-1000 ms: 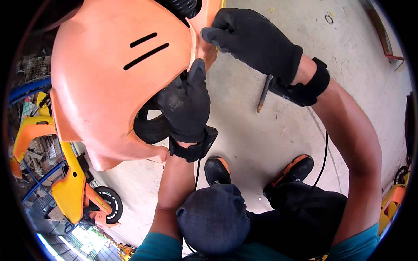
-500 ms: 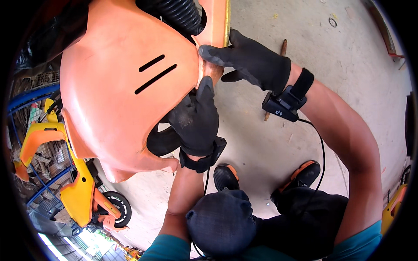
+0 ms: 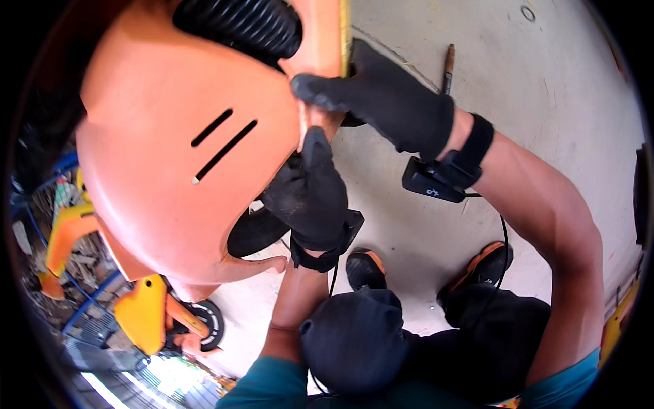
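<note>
A large orange plastic body panel (image 3: 150, 177) with two dark slots fills the upper left. A narrow orange piece with a yellowish edge (image 3: 325, 37) adjoins its right side, beside a black ribbed part (image 3: 238, 24). My gloved left hand (image 3: 308, 187) grips the panel's lower right edge from the opening, thumb extended up along the seam, other fingers partly hidden. Above it, my gloved right hand (image 3: 378, 102) holds the narrow piece where the two meet, thumb across the front and fingers partly out of sight behind. A black tyre-like part (image 3: 252, 235) shows through the panel's lower opening.
A rusty rod (image 3: 449, 65) and small ring (image 3: 528, 13) lie on the concrete floor (image 3: 518, 82). At left, yellow-and-orange scooters or parts (image 3: 139, 313) stand by blue racking (image 3: 95, 296) holding scrap. My shoes are below; yellow parts (image 3: 616, 317) edge the right.
My right hand has come down to the seam, its thumb now across it. My left hand keeps its grip, sitting lower in view. More of the ribbed part shows as the view has shifted.
</note>
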A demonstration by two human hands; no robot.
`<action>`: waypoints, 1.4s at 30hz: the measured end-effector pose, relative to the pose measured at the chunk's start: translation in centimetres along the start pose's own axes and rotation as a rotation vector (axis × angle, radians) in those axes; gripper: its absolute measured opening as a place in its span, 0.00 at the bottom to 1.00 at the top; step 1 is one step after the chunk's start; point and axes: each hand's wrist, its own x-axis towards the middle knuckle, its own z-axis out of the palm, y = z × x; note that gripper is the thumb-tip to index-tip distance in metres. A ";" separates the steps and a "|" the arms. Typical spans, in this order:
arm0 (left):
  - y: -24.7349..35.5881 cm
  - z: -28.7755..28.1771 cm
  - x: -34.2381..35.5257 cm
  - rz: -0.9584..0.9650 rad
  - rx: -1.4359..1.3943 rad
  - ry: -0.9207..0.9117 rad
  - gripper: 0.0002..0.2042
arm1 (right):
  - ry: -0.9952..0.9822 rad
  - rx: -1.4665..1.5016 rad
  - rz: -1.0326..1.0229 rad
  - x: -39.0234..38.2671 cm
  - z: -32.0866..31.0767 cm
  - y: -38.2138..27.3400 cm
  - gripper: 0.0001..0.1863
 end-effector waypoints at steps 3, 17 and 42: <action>1.3 -0.4 0.4 -0.168 -0.117 -0.053 0.12 | 0.068 0.085 -0.088 0.6 -0.1 1.3 0.22; 0.0 0.2 1.9 0.451 0.274 -0.099 0.19 | 0.056 0.059 -0.158 0.3 -1.1 0.3 0.25; 0.5 -0.1 2.4 -0.111 -0.429 -0.082 0.22 | 0.383 -1.361 0.524 -7.3 -15.3 7.7 0.19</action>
